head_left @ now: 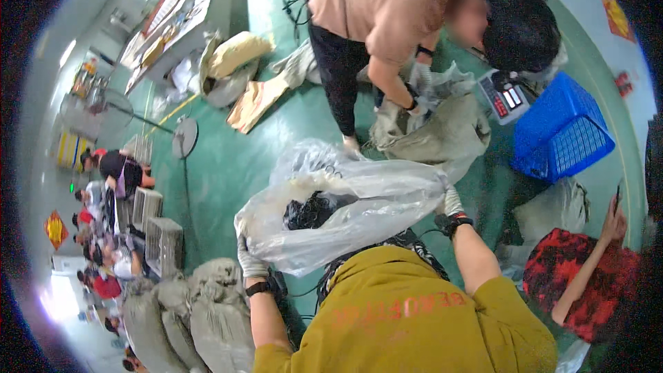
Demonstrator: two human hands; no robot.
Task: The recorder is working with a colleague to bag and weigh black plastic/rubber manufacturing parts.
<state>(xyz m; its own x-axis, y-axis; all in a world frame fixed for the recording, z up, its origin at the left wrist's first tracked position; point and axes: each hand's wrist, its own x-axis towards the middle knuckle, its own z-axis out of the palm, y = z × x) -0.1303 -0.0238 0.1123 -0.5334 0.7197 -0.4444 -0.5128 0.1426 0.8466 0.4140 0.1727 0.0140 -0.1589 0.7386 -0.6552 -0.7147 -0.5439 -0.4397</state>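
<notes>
A large see-through plastic bag point(331, 231) is spread wide in front of me, its mouth stretched sideways. Dark black pieces point(311, 211) show through the opening; their kind is hard to make out. My left hand point(253, 260), in a white knit glove, is closed on the bag's left edge. At the far right corner of the bag, my right hand point(450, 203), gloved likewise, grips the plastic. Both wrists wear dark bands. Beyond the bag a co-worker in a tan top point(387, 7) bends over a grey-beige woven sack point(442, 131), gloved hands at its mouth.
To the right stand a digital scale point(504, 99) and a blue plastic basket point(563, 131). Stuffed woven sacks point(217, 311) crowd the lower left. A pedestal fan point(185, 138) and a yellowish sack point(240, 54) are farther left. A person in red and black point(563, 273) sits at right.
</notes>
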